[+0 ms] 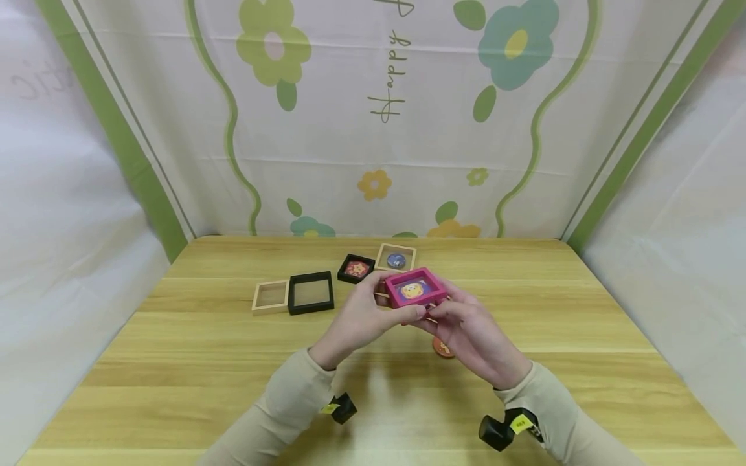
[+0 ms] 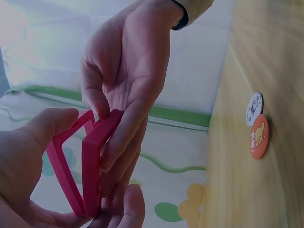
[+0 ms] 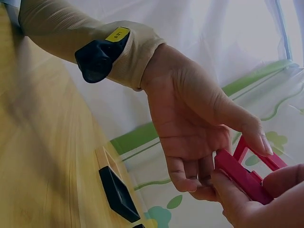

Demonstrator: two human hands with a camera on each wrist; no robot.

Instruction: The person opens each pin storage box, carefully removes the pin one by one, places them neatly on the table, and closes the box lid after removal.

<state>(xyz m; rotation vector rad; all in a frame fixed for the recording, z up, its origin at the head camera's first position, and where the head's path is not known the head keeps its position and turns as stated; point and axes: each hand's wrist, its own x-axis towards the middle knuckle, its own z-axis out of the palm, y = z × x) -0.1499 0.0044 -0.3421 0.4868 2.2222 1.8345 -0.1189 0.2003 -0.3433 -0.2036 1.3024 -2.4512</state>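
Above the middle of the table, both hands hold a pink square display frame (image 1: 416, 288) with a yellow-faced round badge (image 1: 412, 290) in it. The left hand (image 1: 364, 317) grips its left side, thumb along the near edge. On the right side, the right hand (image 1: 474, 333) pinches the near corner with thumb and fingers. In the left wrist view, the frame's two halves (image 2: 95, 156) stand apart in a V, joined at the lower end. An orange badge (image 1: 443, 347) lies on the table, partly hidden by the right hand; a white badge (image 2: 254, 109) lies beside it.
Farther back stand a small black frame (image 1: 344, 277) with a red star badge and a wooden frame (image 1: 381, 254) with a blue badge. To the left, a wooden frame (image 1: 256, 307) touches a larger black frame (image 1: 311, 307). A flowered cloth (image 1: 326, 142) hangs behind the table.
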